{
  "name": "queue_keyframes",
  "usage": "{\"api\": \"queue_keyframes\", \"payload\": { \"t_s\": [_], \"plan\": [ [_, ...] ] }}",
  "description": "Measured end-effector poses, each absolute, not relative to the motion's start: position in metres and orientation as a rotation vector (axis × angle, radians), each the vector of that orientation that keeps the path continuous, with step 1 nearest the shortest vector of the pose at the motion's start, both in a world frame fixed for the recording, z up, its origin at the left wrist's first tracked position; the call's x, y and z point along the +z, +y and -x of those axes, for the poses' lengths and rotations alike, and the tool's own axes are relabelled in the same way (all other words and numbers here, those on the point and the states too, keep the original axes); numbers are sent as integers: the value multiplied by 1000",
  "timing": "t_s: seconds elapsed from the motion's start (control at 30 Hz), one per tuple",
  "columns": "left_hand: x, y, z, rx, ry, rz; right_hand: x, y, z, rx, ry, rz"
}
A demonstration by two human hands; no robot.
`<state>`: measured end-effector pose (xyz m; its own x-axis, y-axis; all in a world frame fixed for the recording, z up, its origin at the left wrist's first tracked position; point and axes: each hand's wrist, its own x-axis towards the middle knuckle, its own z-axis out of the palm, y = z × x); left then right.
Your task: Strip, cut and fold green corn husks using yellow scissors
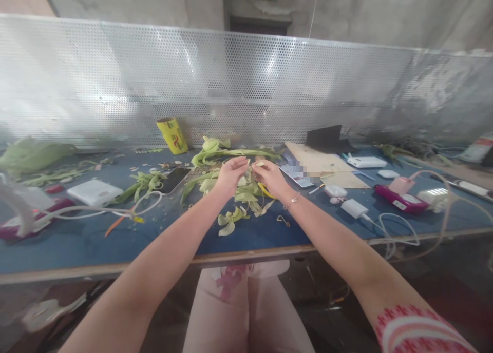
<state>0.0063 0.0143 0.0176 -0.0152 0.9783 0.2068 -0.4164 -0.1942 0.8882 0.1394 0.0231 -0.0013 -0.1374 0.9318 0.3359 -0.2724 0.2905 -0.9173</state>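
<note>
My left hand [230, 176] and my right hand [271, 178] meet over a heap of pale green leaves [246, 194] in the middle of the blue table. The right hand's thumb and fingers are pinched on a small pale green leaf piece [260, 163]. Closed fingers of the left hand almost touch it, and what they hold is too small to make out. Behind the hands lie longer green stalks and leaves [211, 152]. Loose leaf pieces [231, 219] are scattered in front, and a yellow strip [265, 190] shows under the right hand.
Leftward are a dark phone [175, 180], a white box-shaped device [94, 192] and a yellow cardboard tube [172, 135]. On the right lie another phone [298, 176], cardboard [327, 160], a white charger [354, 208] and a purple power strip [400, 199] with cables. A perforated metal screen [254, 86] stands behind.
</note>
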Motion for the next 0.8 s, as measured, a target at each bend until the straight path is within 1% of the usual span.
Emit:
{"api": "queue_keyframes", "payload": {
  "t_s": [0.23, 0.33, 0.4, 0.47, 0.57, 0.63, 0.7, 0.8],
  "plan": [
    [9, 21, -7, 1494, 733, -987, 1, 19, -142, 1315, -1258, 569],
    [9, 25, -4, 1555, 733, -975, 3, 16, -144, 1399, -1339, 501],
    [13, 28, 2, 1617, 796, -941, 4, 19, -148, 1378, -1374, 511],
    [18, 31, 10, 1683, 875, -934, 4, 25, -156, 1218, -1424, 611],
    [26, 37, 22, 1748, 935, -922, 0, 38, -169, 715, -1644, 954],
    [30, 40, 30, 1747, 977, -895, -7, 44, -174, 460, -1846, 1136],
    [31, 43, 37, 1783, 1077, -954, -14, 47, -174, 356, -2022, 1222],
    [30, 46, 49, 1850, 1335, -1204, -22, 46, -169, 292, -2243, 1182]
  ]
}}
